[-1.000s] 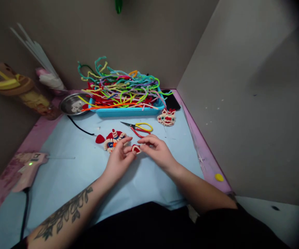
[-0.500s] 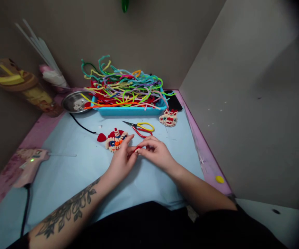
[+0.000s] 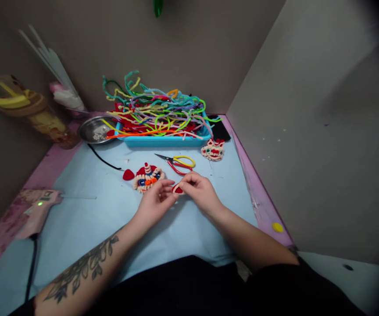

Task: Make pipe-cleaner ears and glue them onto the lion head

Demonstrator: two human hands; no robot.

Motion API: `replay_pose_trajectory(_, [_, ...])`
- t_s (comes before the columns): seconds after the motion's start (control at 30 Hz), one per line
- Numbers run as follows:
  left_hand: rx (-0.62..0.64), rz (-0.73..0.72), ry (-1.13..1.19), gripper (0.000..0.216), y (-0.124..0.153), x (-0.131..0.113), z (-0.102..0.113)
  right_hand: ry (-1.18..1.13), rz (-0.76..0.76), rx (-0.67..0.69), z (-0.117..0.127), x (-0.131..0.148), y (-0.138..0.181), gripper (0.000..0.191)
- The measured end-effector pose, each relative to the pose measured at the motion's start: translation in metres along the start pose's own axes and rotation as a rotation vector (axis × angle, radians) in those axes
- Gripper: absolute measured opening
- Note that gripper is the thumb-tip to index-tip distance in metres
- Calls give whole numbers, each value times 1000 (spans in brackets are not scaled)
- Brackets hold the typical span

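Between my two hands is a small red piece with a cream edge (image 3: 176,189), made of fuzzy pipe cleaner. My right hand (image 3: 200,192) pinches its right side between thumb and fingers. The fingers and thumb of my left hand (image 3: 157,199) close on its left side. Just beyond my left hand lies a lion-dance head (image 3: 149,177) of red, cream, blue and orange pipe cleaner, its lower right edge partly covered by the fingers. A loose red pipe-cleaner piece (image 3: 128,174) lies beside it. Scissors (image 3: 176,162) with yellow and red handles rest behind my hands, blades apart.
A blue tray (image 3: 168,141) heaped with coloured pipe cleaners stands at the back. Beside it are a metal bowl (image 3: 89,131) of small white bits, a second lion head (image 3: 213,150) and a black phone (image 3: 220,129). A glue gun (image 3: 40,213) with its cord lies left; a tall cup (image 3: 41,116) stands behind.
The small red piece has turned so that more of its red face and cream edge shows. My left index finger has come down from its raised position, uncovering more of the lion head.
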State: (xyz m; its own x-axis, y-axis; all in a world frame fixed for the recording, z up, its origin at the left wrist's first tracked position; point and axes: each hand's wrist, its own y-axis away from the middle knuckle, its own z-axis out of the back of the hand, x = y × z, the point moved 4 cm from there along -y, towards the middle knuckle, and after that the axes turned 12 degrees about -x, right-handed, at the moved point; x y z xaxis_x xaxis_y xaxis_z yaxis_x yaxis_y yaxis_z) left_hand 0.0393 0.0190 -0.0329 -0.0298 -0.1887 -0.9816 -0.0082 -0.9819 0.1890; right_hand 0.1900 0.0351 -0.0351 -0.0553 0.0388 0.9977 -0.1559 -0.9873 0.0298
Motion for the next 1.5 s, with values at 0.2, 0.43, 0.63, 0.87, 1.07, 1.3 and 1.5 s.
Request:
replay_pose_trajectory(0.2, [-68, -12, -72, 39, 0, -4, 4, -163, -104, -16, -3, -6, 1, 15])
replay_pose_trajectory(0.43, [-189, -341, -280, 20, 5, -16, 11, -237, -261, 9, -10, -8, 5, 24])
replay_pose_trajectory(0.63, [-154, -286, -233, 21, 2, -16, 10, -256, -273, 34, -9, -10, 5, 30])
replay_pose_trajectory(0.87, [-74, -67, -139, 33, -2, -10, 8, -275, -278, 72, -9, -8, 3, 24])
replay_pose_trajectory(1.07, [-25, 58, 41, 45, -5, -1, 5, -254, -284, 41, -9, -11, 1, 23])
replay_pose_trajectory(1.3, [-37, 51, 42, 33, -6, 1, 6, -252, -250, -16, -11, -9, 2, 21])
replay_pose_trajectory(1.5, [-13, 76, 61, 28, -6, 2, 6, -234, -232, -2, -10, -10, 2, 21])
